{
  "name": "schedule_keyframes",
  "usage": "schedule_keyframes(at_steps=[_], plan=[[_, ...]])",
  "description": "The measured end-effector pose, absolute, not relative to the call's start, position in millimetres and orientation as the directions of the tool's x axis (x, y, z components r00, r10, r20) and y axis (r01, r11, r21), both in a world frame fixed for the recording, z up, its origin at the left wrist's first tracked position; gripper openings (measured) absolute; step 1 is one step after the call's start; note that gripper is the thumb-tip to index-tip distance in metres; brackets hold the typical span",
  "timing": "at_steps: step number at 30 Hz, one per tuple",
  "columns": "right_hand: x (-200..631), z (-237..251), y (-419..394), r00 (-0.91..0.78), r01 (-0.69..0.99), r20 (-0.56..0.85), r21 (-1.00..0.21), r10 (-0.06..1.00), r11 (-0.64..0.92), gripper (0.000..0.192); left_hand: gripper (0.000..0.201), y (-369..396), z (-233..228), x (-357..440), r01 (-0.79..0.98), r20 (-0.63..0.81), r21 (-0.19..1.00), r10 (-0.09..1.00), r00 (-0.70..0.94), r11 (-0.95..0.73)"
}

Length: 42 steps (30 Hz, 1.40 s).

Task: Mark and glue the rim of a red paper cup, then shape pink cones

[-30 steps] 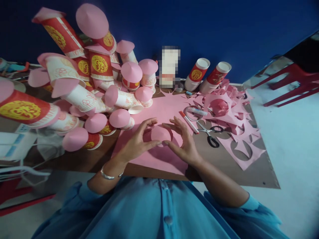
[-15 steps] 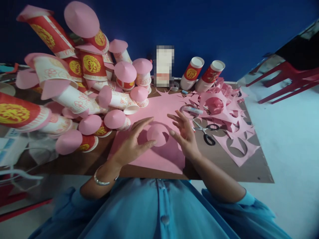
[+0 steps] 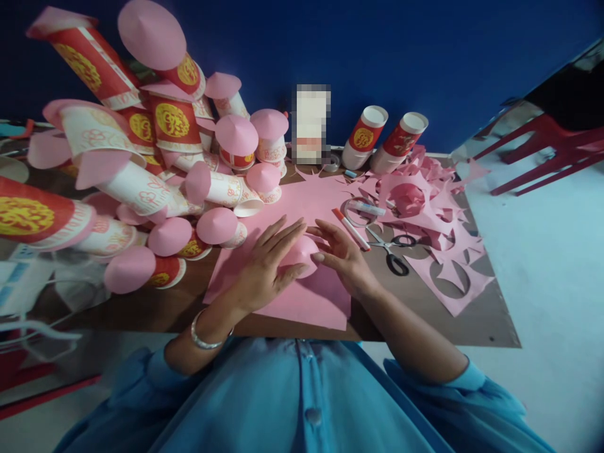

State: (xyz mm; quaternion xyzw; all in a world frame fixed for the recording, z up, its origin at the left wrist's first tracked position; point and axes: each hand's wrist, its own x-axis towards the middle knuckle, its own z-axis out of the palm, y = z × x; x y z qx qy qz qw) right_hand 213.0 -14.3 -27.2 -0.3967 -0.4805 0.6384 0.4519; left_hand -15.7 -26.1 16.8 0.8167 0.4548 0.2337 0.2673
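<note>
A small pink paper cone [image 3: 302, 251] rests on a large sheet of pink paper [image 3: 302, 308] in front of me. My left hand [image 3: 271, 261] curves over the cone's left side, its fingers stretched out and the thumb along the near edge. From the right, my right hand [image 3: 342, 255] curves round the other side with its fingers loosely extended. Both hands cover part of the cone; whether the fingertips press on it I cannot tell. An orange-and-white marker [image 3: 352, 229] lies by my right hand, and black-handled scissors [image 3: 391, 248] lie farther right.
Paper cups with pink cone tops [image 3: 172, 119] are heaped on the left. Two cup stacks [image 3: 365, 137] stand at the back. Pink paper scraps [image 3: 453, 251] cover the table's right side, near a tape roll [image 3: 331, 162]. A red stool [image 3: 542, 148] stands beyond.
My hands have come closer together around the cone, the left moving right and the right moving slightly left. More of the marker shows now.
</note>
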Motion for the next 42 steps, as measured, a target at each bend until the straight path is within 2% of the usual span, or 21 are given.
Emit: schedule_keyframes(at_steps=[17, 21, 24, 27, 31, 36, 42], plan=[[217.6, -31.7, -8.4, -0.36, -0.197, -0.065, -0.97, 0.931, -0.144, 0.079, 0.066, -23.8, 18.0, -12.3, 0.611, 0.148, 0.628, 0.845, 0.515, -0.482], [217.0, -27.2, -9.2, -0.319, -0.257, -0.088, -0.95, 0.944, -0.175, 0.065, 0.069, -23.6, 17.5, -13.8, 0.612, 0.151, 0.633, 0.85, 0.504, -0.475], [216.4, -24.0, -9.9, -0.288, -0.265, -0.081, -0.951, 0.954, -0.161, 0.059, 0.07, -24.7, 14.7, -16.1, 0.553, 0.19, 0.693, 0.857, 0.479, -0.463], [215.0, -22.8, -10.8, -0.265, -0.224, -0.078, -0.964, 0.961, -0.14, 0.064, 0.063, -26.4, 7.7, -18.9, 0.442, 0.163, 0.84, 0.923, 0.347, -0.315], [212.0, -23.5, -12.7, -0.254, -0.234, -0.113, -0.957, 0.961, -0.174, 0.067, 0.053, -26.8, -4.3, -20.6, 0.227, -0.037, 0.974, 0.986, 0.161, 0.0], [209.4, -26.2, -14.6, -0.243, -0.238, -0.116, -0.955, 0.963, -0.176, 0.065, 0.048, -24.9, -9.3, -16.3, 0.03, -0.158, 0.987, 0.979, 0.127, 0.155], [209.9, -29.1, -15.7, -0.247, -0.199, -0.124, -0.964, 0.961, -0.176, 0.068, 0.045, -25.3, -11.3, -14.1, 0.018, -0.175, 0.985, 0.973, 0.148, 0.174]])
